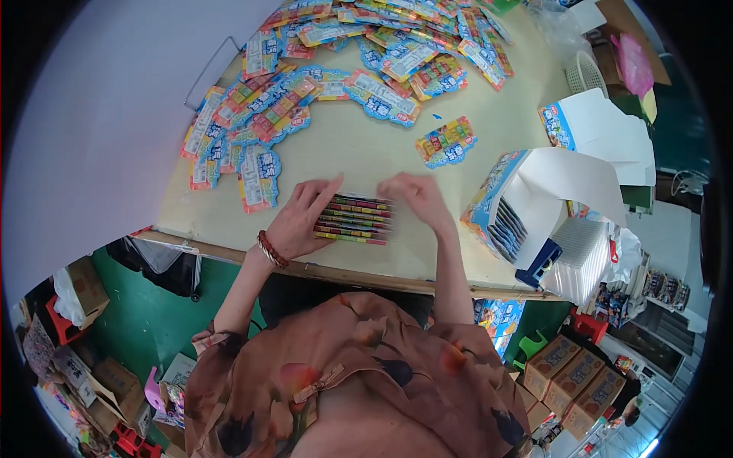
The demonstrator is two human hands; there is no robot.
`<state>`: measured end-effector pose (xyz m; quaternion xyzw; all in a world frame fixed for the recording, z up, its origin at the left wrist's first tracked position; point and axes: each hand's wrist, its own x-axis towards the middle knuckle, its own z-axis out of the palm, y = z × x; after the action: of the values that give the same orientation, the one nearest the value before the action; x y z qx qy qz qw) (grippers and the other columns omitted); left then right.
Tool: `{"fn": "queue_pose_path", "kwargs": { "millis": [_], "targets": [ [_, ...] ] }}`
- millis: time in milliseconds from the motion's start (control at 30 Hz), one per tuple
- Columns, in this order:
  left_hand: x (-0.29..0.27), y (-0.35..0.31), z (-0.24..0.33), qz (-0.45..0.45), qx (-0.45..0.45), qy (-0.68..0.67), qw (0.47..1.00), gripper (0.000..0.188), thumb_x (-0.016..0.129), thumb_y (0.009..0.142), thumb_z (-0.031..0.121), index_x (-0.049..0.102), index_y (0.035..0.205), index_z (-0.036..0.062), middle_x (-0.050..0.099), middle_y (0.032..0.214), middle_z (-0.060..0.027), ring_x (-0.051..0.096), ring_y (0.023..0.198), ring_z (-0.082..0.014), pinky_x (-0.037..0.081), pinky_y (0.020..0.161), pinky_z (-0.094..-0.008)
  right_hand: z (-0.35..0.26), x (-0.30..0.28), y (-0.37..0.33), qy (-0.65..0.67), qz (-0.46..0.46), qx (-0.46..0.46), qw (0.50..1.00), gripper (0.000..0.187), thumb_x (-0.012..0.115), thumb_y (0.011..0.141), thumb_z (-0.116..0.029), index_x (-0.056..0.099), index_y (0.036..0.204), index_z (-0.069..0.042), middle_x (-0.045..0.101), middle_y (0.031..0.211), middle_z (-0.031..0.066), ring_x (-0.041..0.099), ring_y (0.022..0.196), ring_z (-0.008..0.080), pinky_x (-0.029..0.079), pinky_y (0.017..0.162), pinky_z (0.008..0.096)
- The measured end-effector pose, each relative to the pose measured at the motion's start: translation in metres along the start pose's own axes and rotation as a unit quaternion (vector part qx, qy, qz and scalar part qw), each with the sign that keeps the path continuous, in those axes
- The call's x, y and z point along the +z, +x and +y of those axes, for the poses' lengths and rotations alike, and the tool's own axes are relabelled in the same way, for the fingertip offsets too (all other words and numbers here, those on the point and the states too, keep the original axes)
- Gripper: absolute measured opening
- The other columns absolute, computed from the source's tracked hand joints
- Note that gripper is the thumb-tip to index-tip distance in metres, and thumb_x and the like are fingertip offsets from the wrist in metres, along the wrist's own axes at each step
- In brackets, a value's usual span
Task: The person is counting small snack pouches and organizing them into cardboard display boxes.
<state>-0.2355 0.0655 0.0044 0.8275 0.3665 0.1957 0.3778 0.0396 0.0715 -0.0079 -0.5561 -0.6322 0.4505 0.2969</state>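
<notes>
Left hand (294, 221): grip closed about the left end of one packet stack (355, 219), near the counter's (336, 145) front edge. Right hand (416, 197): curled, blurred, contents undeterminable. One loose packet (447, 143) lies beyond; one open box (550, 183) stands toward the right edge.

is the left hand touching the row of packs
Touching. The head view shows the left hand against the left end of the row of packs, with no visible gap.
</notes>
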Motion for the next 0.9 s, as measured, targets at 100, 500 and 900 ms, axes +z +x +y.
{"fn": "queue_pose_path", "kwargs": {
  "millis": [100,500,900],
  "targets": [
    [-0.003,-0.002,0.001,-0.007,0.011,0.026,1.000,0.099,0.079,0.060,0.010,0.029,0.145,0.0128,0.044,0.125,-0.0143,0.043,0.114,-0.0363,0.042,0.098,-0.0410,-0.012,-0.010,0.053,-0.347,0.188,-0.228,0.890,0.037,0.066,0.084,-0.021,0.059,0.115,-0.003,0.063,0.110,0.0141,0.063,0.095,0.0271,0.050,0.081,0.0351],
    [-0.001,-0.006,-0.005,0.015,-0.001,-0.042,0.999,0.104,0.078,0.057,0.001,0.021,0.145,0.0088,0.026,0.142,-0.0204,0.045,0.120,-0.0368,0.045,0.098,-0.0404,0.013,-0.015,0.027,-0.155,0.143,-0.071,0.975,0.022,0.056,0.085,-0.001,0.066,0.104,-0.002,0.068,0.097,0.0137,0.065,0.093,0.0273,0.049,0.082,0.0339],
    [-0.008,-0.006,-0.004,-0.014,-0.013,0.107,0.994,0.098,0.079,0.061,0.015,0.027,0.144,0.0144,0.038,0.132,-0.0145,0.037,0.126,-0.0379,0.029,0.109,-0.0492,-0.013,-0.017,0.143,-0.390,0.315,-0.149,0.852,0.058,0.071,0.079,-0.033,0.053,0.127,-0.005,0.059,0.119,0.0146,0.047,0.121,0.0385,0.038,0.101,0.0446]
  ]
}}
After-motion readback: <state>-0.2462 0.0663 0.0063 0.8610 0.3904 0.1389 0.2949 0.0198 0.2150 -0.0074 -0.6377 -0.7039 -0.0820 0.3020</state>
